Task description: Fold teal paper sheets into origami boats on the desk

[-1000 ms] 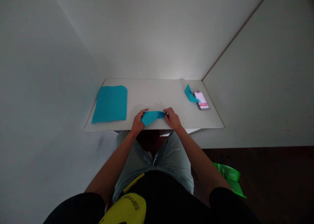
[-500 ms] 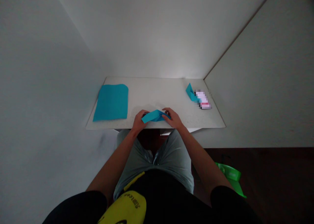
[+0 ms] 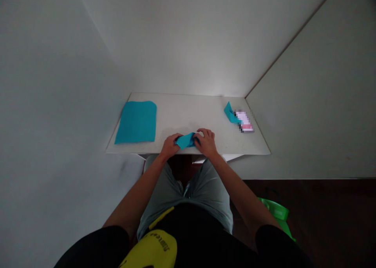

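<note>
A small folded piece of blue paper [image 3: 184,141] is held between my two hands just above the front edge of the white table [image 3: 188,111]. My left hand [image 3: 170,144] is closed on its left end. On the right, my right hand [image 3: 206,141] pinches the other end with curled fingers, which hide part of the folds. At the table's left lies a flat blue sheet [image 3: 136,122] with one rounded corner. Toward the right back sits another folded blue paper shape [image 3: 230,113], pointed at its top.
Beside that folded shape lies a phone-like object [image 3: 244,121], blurred out by pixels. White walls close in the table at the back and on both sides. A green plastic item [image 3: 276,211] is low on the right, over the dark floor.
My hands have come closer together, and the blue paper between them looks shorter and more bunched. The right fingers have curled further over its end. The view has shifted slightly.
</note>
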Motion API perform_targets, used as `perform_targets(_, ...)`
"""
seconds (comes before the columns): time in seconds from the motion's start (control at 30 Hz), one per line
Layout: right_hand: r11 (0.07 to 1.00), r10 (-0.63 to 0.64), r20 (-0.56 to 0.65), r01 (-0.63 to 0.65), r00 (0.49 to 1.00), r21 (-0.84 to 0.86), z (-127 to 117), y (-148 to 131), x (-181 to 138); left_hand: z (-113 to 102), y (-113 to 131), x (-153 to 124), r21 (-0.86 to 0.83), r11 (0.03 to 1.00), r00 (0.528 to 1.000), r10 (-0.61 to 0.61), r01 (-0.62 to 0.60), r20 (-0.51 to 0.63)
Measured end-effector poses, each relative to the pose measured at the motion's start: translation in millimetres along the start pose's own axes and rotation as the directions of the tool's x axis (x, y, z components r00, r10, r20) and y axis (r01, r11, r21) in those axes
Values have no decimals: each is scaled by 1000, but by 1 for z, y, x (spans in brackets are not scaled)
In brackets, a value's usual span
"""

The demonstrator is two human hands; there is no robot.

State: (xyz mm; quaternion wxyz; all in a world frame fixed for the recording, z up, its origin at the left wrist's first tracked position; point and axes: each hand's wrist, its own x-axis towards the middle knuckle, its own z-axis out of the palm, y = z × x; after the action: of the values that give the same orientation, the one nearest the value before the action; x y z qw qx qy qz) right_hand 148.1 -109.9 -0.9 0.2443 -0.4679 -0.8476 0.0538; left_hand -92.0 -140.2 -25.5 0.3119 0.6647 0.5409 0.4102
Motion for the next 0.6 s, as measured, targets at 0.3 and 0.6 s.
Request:
perform_targets(0.3,995,-94,77,95,993,-9,-29,-38,31,-2,8,0,42,996,995,79,-82,65)
perform_targets(0.6,997,-52,135,58,990,-43,-31,-35,31,-1,13,0,82,993,996,81,-84,44)
